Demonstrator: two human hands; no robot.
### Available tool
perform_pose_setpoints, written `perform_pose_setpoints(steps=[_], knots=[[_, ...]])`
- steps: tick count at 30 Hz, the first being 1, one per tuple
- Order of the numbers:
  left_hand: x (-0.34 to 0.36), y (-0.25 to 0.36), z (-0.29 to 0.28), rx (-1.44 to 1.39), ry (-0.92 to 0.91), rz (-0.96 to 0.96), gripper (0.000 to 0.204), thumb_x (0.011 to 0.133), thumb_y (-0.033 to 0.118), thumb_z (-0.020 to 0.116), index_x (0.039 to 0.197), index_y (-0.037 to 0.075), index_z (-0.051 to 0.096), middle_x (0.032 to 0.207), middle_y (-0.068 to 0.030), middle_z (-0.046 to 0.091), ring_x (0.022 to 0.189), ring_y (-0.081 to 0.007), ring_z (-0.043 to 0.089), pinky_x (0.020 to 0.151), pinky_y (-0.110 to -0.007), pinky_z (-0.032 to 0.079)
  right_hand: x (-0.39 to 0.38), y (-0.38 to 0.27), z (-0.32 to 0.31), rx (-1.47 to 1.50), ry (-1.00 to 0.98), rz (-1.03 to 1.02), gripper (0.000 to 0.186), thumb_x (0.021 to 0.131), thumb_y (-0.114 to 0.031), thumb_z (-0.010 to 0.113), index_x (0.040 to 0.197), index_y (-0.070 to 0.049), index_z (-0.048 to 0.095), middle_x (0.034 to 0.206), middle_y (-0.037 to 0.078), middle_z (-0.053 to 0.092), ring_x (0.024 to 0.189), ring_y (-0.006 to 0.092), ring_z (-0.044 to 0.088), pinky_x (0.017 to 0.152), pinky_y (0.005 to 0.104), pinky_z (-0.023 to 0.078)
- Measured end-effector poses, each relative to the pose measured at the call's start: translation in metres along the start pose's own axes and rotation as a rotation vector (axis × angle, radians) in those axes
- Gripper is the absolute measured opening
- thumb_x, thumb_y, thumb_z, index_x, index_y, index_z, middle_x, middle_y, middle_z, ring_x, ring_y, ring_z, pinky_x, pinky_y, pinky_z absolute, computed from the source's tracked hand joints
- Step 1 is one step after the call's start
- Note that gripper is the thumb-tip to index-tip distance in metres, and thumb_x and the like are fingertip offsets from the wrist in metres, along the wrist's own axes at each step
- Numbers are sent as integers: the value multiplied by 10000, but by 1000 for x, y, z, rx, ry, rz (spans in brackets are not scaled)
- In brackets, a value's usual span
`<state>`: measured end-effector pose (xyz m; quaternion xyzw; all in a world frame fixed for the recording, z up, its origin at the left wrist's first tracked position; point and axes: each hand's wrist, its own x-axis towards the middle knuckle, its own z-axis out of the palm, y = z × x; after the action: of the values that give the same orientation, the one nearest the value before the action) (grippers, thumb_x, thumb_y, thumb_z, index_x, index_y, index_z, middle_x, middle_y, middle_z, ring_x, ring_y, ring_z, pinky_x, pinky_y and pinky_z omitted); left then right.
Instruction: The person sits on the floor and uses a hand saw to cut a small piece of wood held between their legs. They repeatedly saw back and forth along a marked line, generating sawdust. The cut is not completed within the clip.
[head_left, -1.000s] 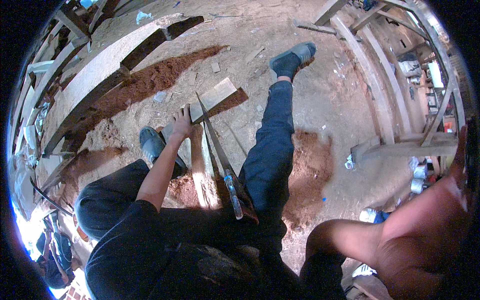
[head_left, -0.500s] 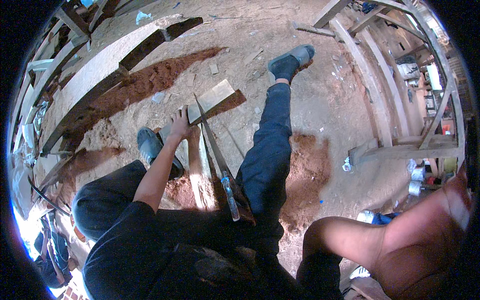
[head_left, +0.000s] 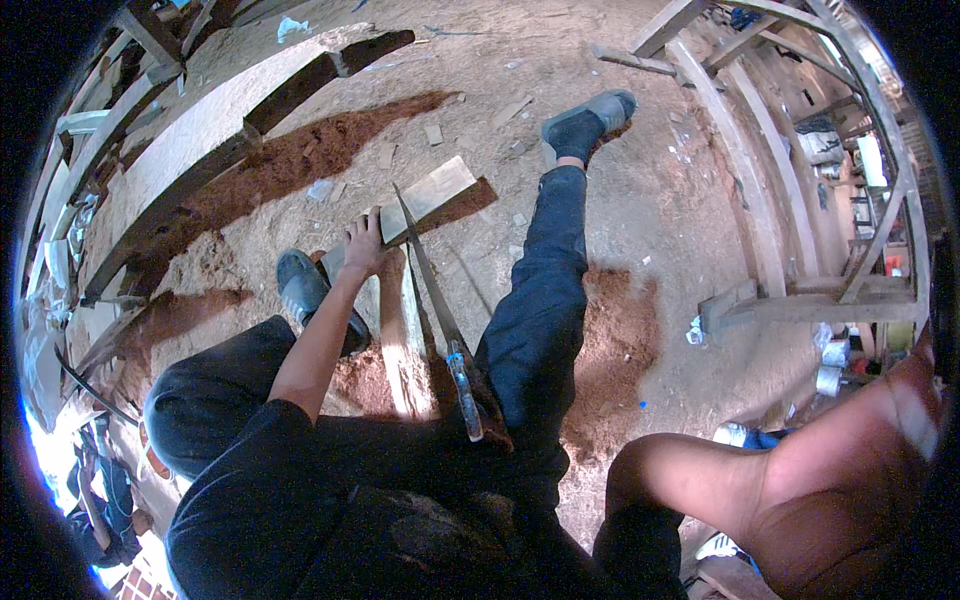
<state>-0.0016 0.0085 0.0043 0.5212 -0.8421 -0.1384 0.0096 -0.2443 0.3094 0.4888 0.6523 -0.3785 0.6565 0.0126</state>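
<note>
A short pale wooden board (head_left: 445, 190) lies slantwise on top of an upright-running timber (head_left: 403, 350) between my legs. My left hand (head_left: 363, 243) rests on the board's left half, its fingers bent over the far edge. Just right of that hand is a handsaw (head_left: 425, 260) with its blade crossing the board and its tip past the far side. The saw's blue and clear handle (head_left: 462, 392) leans by my right thigh, with no hand on it. My right arm is bent at the lower right, its forearm rising toward the picture's rim; the right hand itself is out of sight.
My left shoe (head_left: 302, 287) stands beside the board's near end; my right leg stretches forward. A long heavy beam (head_left: 190, 160) lies to the left. Wooden frames (head_left: 740, 170) stand at the right. Sawdust (head_left: 610, 350) and wood scraps cover the dirt floor. Another person (head_left: 105, 500) is at the lower left.
The view has shifted very slightly. My left hand, the board and the saw keep the same places relative to each other.
</note>
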Motion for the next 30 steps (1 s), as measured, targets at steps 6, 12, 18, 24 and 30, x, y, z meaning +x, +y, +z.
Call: perform_pose_setpoints(steps=[6,12,18,24,30], knots=[[3,-2,5,20,48,-7,1015,709,288,779,1485,138,142,1323,-186,419,1250,-388,421,1029,-579,317,1,1,1,-1,4,0,699,780,-222,744,1340,32,412,1352,214,453,1230,315,458,1011,439,384],[7,-6,10,33,-41,-22,1009,725,306,770,1490,145,132,1354,-187,400,1274,-391,402,1035,-576,313,1,2,3,9,-6,10,699,777,-224,751,1336,28,414,1344,209,459,1220,312,466,1008,435,386],[6,-4,10,-23,7,-27,994,723,339,775,1485,150,165,1372,-198,389,1286,-405,385,1052,-577,297,1,3,4,11,-6,13,698,775,-225,757,1331,23,417,1336,203,464,1209,309,474,1006,431,388],[5,0,3,-2,-12,-30,992,716,367,780,1479,140,188,1370,-202,400,1294,-399,385,1062,-575,293,0,4,4,16,-5,13,698,772,-226,763,1327,19,419,1328,197,470,1199,305,481,1004,427,390],[1,6,-7,4,-52,-48,996,714,362,779,1481,133,186,1367,-195,406,1290,-381,397,1075,-575,281,1,2,2,11,4,3,697,769,-227,770,1323,15,421,1320,192,476,1189,302,489,1002,424,392]])
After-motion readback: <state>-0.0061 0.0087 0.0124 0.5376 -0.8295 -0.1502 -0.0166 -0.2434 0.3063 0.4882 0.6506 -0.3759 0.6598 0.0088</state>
